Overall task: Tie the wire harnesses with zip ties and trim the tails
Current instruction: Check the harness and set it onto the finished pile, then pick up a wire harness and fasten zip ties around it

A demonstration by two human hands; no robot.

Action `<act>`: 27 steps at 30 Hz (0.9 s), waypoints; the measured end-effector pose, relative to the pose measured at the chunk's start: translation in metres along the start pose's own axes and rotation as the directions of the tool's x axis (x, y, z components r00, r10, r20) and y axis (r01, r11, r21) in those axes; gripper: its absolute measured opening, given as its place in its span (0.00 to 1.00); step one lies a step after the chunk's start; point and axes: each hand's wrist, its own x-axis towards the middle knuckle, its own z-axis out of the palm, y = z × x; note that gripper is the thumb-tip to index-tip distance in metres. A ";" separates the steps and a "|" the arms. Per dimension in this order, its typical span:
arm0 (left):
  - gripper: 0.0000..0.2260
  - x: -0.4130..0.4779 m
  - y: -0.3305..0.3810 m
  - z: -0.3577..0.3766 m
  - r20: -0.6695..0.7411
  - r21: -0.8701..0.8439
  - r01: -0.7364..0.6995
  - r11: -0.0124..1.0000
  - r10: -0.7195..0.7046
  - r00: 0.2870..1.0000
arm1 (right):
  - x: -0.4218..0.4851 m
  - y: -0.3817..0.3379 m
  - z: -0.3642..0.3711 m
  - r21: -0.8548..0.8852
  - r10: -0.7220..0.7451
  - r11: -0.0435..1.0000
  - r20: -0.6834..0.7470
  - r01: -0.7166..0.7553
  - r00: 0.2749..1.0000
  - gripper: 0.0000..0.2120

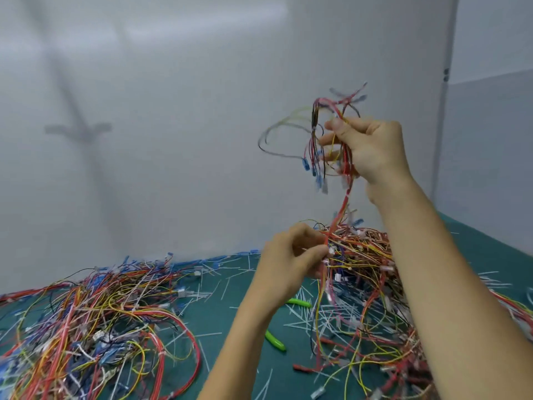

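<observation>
My right hand (366, 148) is raised high and grips a wire harness (334, 134) of red, yellow and black wires with blue connectors hanging from it. The harness runs down as a red strand to my left hand (291, 255), which pinches it just above the right pile of harnesses (366, 272). Cutters with green handles (275, 340) lie on the green mat (230, 319) below my left forearm, partly hidden by it. White zip ties and cut tails (300, 316) are scattered over the mat.
A second large pile of tangled harnesses (95, 319) covers the left of the mat. A white wall (173, 111) stands close behind the table, and a partition edge (444, 82) rises at the right.
</observation>
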 end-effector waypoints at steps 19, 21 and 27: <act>0.08 0.005 -0.066 -0.013 -0.338 -0.278 0.419 0.864 -0.496 0.799 | -0.011 0.119 -0.004 -0.996 0.214 0.010 -0.081 -0.085 0.974 0.19; 0.05 0.000 -0.070 -0.047 -0.471 -0.172 0.405 0.898 -0.436 0.767 | -0.021 0.105 0.017 -0.993 0.080 0.114 -0.006 -0.016 0.997 0.18; 0.12 -0.028 -0.077 -0.138 -0.730 0.426 0.688 0.588 -0.226 0.645 | -0.055 0.067 0.086 -0.898 -0.007 0.400 0.196 0.182 0.981 0.18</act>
